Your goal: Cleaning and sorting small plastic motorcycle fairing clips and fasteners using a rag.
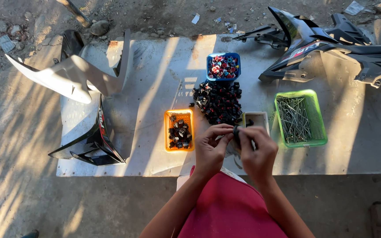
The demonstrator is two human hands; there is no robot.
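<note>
A single head-worn camera is looking almost straight down from well above the worktop point(155, 158), taking in its whole width, with the ground lying beyond its far edge.

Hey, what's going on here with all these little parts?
A person holds a small black part between both hands, left hand and right hand, over a white sheet on the ground. Ahead lie a pile of black pieces, an orange tray of similar parts, a blue tub of coloured bits and a green basket of metal pins.
</note>
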